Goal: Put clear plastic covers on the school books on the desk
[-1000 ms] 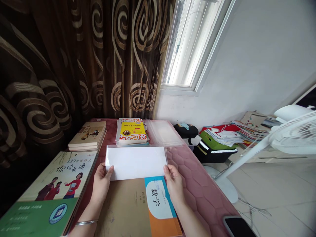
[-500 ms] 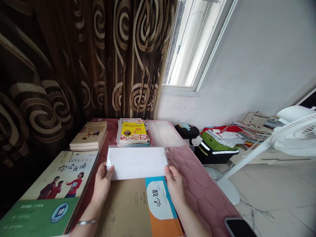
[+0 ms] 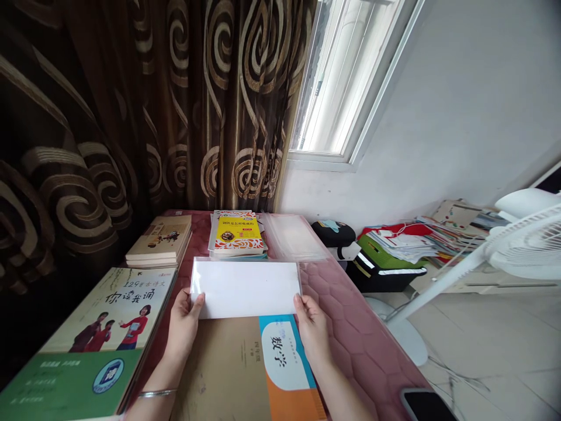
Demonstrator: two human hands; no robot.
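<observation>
My left hand pinches the left edge of a white panel in a clear plastic cover. At the opposite edge my right hand grips it the same way, thumb on top. A thin clear margin shows along the panel's top and sides. Directly below it lies a math textbook with a tan, blue and orange cover, turned sideways between my forearms. Whether the panel is joined to this book I cannot tell. Beyond the panel, a stack of clear plastic covers lies at the table's far end.
A pile topped by a yellow book stands behind the panel. Left are small tan books and large green-and-cream books. A phone rests at the right edge of the pink padded table. A white fan stands beyond.
My hands and the panel keep nearly the same pose. The whole view has shifted very slightly, and the panel appears a touch farther right.
</observation>
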